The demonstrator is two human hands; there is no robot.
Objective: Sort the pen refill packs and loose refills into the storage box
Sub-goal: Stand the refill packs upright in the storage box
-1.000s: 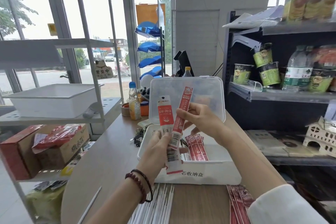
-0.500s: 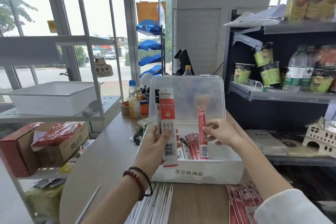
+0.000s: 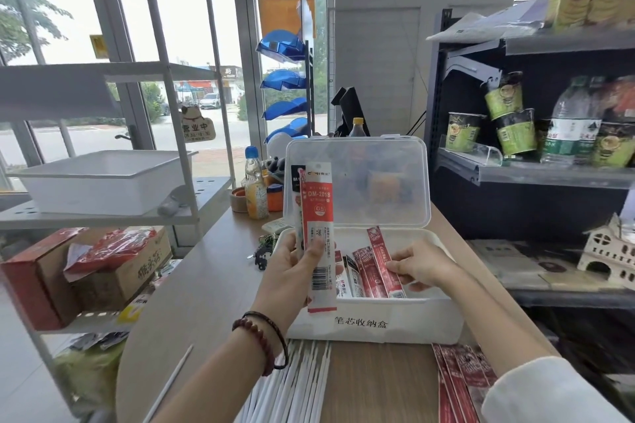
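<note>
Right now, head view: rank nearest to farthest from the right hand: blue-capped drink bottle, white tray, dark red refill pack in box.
1. Dark red refill pack: held by the right hand.
2. Blue-capped drink bottle: on the counter, left of the storage box.
3. White tray: far-left shelf.

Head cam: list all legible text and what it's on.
"DM-2018", "0.5": red-and-white refill pack in the left hand.
"笔芯收纳盒": front wall of the storage box.
"营业中": cat sign at the window; its smaller line is blurred.
Unreadable: the barcode digits on that pack, and the print on the dark red pack in the right hand, the cardboard box, the shelf bottle and the cups.
</note>
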